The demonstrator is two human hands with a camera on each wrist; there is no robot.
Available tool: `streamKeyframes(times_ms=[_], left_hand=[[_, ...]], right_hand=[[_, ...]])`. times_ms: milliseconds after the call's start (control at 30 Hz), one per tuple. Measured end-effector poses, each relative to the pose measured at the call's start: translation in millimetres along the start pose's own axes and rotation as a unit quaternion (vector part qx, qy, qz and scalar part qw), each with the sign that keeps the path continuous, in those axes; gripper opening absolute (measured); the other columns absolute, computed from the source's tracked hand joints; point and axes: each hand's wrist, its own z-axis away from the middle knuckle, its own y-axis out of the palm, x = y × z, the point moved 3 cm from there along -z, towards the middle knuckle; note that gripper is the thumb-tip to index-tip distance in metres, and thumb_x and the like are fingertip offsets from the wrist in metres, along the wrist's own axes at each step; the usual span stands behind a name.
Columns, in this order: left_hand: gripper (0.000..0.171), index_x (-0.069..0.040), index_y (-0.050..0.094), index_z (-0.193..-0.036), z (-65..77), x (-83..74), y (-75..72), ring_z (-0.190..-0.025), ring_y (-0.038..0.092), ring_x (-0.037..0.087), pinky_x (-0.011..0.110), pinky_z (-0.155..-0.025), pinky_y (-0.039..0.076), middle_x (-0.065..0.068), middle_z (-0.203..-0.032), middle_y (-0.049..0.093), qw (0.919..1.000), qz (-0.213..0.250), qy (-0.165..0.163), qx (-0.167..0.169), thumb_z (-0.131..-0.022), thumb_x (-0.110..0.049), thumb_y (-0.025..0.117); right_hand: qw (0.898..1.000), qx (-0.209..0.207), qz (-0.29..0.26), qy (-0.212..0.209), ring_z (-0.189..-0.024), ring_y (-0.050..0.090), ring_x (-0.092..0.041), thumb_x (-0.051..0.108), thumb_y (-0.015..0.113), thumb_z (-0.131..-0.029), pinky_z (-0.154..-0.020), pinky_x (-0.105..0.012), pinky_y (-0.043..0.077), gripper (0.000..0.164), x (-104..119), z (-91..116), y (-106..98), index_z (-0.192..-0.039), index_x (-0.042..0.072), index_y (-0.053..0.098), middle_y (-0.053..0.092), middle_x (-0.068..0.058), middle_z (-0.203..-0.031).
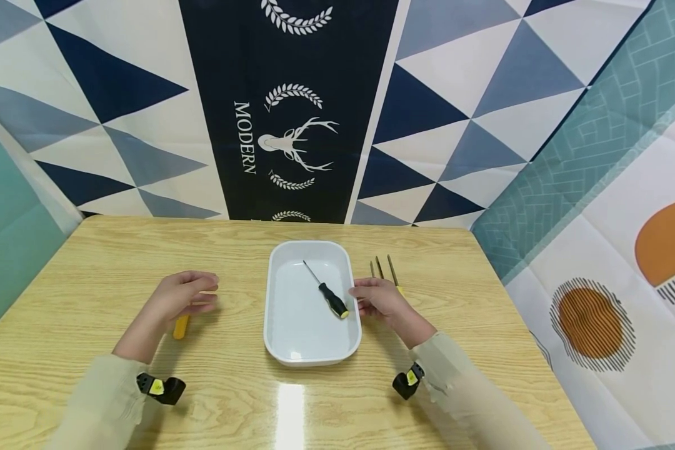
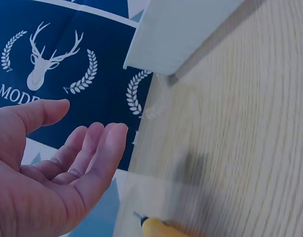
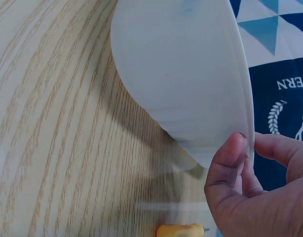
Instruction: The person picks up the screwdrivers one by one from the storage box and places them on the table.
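Observation:
A white rectangular tray [image 1: 292,337] stands mid-table with a black screwdriver [image 1: 332,299] lying in it, its yellow-ended handle toward the right side. My right hand [image 1: 384,299] pinches the tray's right rim between thumb and fingers; in the right wrist view the tray wall [image 3: 181,74] rises beside the fingertips. To the left of the tray, my left hand [image 1: 182,295] hovers with relaxed fingers and nothing in them. Under it lies a screwdriver with a yellow handle [image 1: 181,326], mostly covered in the head view; the left wrist view shows its handle [image 2: 164,228] and a bit of shaft.
Beyond my right hand, several metal shafts [image 1: 392,269] point away, one with a yellow handle partly showing. The wooden table [image 1: 118,250] ends at a patterned wall cloth [image 1: 292,62]. A wrist camera [image 1: 162,389] sits on each sleeve.

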Motion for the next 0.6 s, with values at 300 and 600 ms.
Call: streamKeyframes(times_ms=[300, 600], left_hand=[[0.055, 0.009, 0.04, -0.132, -2.2, -7.7, 11.5, -0.092, 0.064, 0.007, 0.034, -0.091, 0.054, 0.011, -0.118, 0.055, 0.9985, 0.048, 0.02, 0.017, -0.095, -0.028, 0.055], [0.054, 0.01, 0.042, -0.13, -8.6, -17.2, 31.1, -0.092, 0.063, 0.009, 0.034, -0.091, 0.054, 0.012, -0.114, 0.057, 0.9966, 0.074, 0.025, 0.025, -0.093, -0.025, 0.059]], right_hand=[[1.0, 0.002, 0.0, 0.0, -0.059, 0.056, -0.01, 0.01, 0.062, -0.088, -0.054, -0.019, 0.049, 0.035, 0, 0, 0, -0.121, -0.001, 0.056, 0.061, -0.001, -0.075], [1.0, -0.002, 0.0, 0.0, -0.058, 0.055, -0.01, 0.01, 0.062, -0.088, -0.053, -0.019, 0.049, 0.034, -1, -1, 0, -0.119, -0.001, 0.056, 0.06, -0.002, -0.074]])
